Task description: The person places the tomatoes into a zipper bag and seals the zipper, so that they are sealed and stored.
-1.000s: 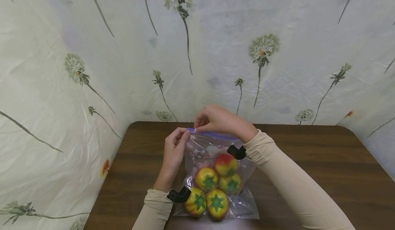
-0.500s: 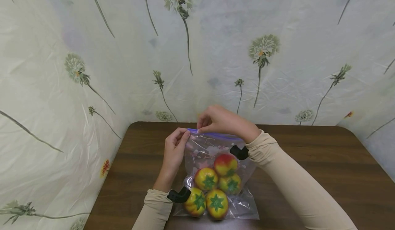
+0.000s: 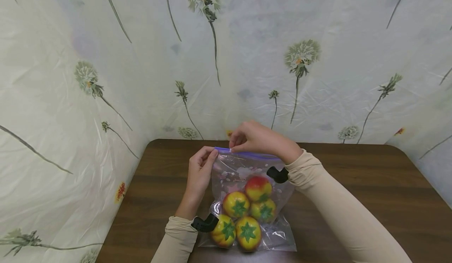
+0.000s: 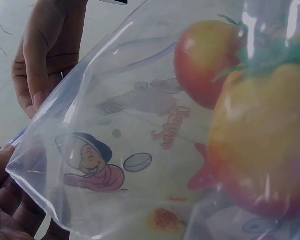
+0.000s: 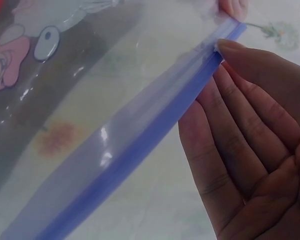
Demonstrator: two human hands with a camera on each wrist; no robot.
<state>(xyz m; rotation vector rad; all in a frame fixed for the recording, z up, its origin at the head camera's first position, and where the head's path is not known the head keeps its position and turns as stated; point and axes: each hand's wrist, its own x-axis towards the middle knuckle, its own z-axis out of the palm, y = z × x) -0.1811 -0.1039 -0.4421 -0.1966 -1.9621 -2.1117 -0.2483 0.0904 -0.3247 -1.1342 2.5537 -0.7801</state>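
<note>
A clear zip bag (image 3: 226, 169) with a blue zip strip (image 5: 140, 150) and printed cartoon figures stands tilted up from the table. Several red-yellow toy fruits with green star-shaped leaves, such as the front one (image 3: 248, 233), lie inside its lower part. My left hand (image 3: 199, 171) pinches the bag's top left corner between thumb and fingers. Just right of it, my right hand (image 3: 259, 139) pinches a small white slider (image 3: 231, 150) on the strip. In the right wrist view the thumb presses on that slider, with the fingers behind the strip.
The bag rests on a brown wooden table (image 3: 353, 184) with rounded far corners. Behind and to the left hangs a pale sheet (image 3: 247, 59) printed with dandelions. A black wrist mount (image 3: 206, 223) on the left sleeve overlaps the bag's lower left side.
My right hand has slid a little to the right along the blue strip, with the white slider in its pinch. The left hand and the fruits have stayed in place.
</note>
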